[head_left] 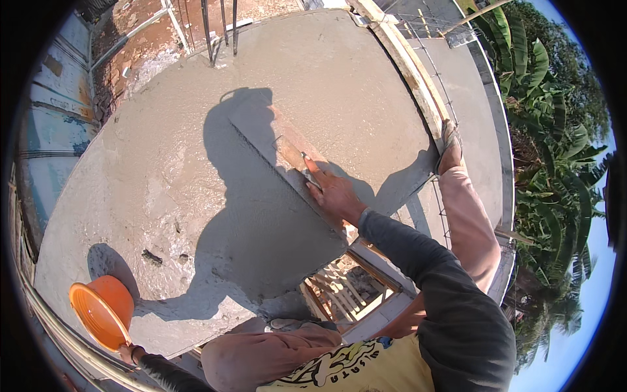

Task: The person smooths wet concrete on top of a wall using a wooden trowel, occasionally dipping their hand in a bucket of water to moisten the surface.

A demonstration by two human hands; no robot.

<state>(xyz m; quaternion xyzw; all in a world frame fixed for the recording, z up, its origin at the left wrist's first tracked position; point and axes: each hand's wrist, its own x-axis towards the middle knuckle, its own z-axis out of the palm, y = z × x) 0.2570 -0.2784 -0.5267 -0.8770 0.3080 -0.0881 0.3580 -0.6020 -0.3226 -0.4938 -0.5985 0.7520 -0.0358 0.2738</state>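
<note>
Right hand (336, 195) curled narrow on a long wooden float (290, 154), index finger stretched out along it, I hold it against the concrete before me, while my left hand (132, 353) closes on the near rim of a tilted orange basin (119, 295) off to my left. Wet grey concrete (157, 144) spreads under my shadow, rougher and pitted toward the basin, with a timber-framed opening (343, 287) close by me and a wooden beam (406, 72) along the right. Farther off are upright steel rods (223, 27), a patchy blue wall (59, 137) and broad-leaved green plants (552, 124).
</note>
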